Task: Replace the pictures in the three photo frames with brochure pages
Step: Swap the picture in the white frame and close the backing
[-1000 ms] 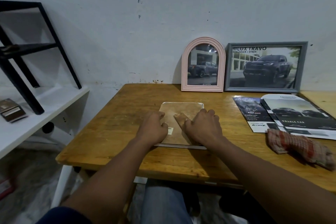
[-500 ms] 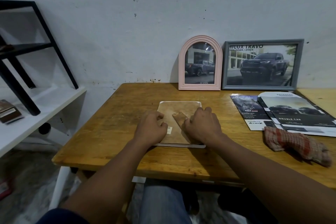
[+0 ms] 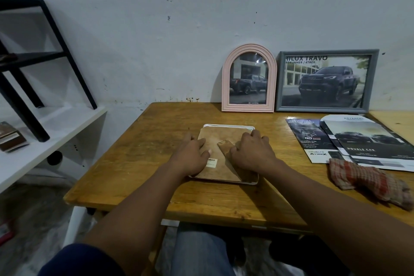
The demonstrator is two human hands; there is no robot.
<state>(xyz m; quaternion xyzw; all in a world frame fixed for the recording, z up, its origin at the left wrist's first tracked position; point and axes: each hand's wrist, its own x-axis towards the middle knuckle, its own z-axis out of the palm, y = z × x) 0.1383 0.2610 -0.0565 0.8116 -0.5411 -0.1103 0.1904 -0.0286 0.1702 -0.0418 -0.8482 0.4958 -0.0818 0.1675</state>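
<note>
From the head camera, there are three photo frames. Two stand up at the back of the wooden table (image 3: 139, 154), leaning on the wall: one pink arched frame (image 3: 249, 78) and one grey frame (image 3: 326, 80), side by side. Each has a truck picture in it. The third frame (image 3: 224, 152) lies face down in the middle of the table, with its brown back board up and a white edge showing around it. A small barcode sticker (image 3: 211, 162) is on the board.

Two hands rest on this frame. The left hand (image 3: 192, 155) lies flat on the left side, fingers bent a little and pressing down, not gripping. The right hand (image 3: 252, 152) lies on the right side, fingers spread on the board, partly over the brown stand flap (image 3: 226, 145).

Two brochure pages (image 3: 349, 141) lie on the right, one on top of the other. One checked cloth (image 3: 367, 178) lies just in front of them.

Since half a second ago, both hands have slid a bit further up the board. The frame has stayed in its place.
</note>
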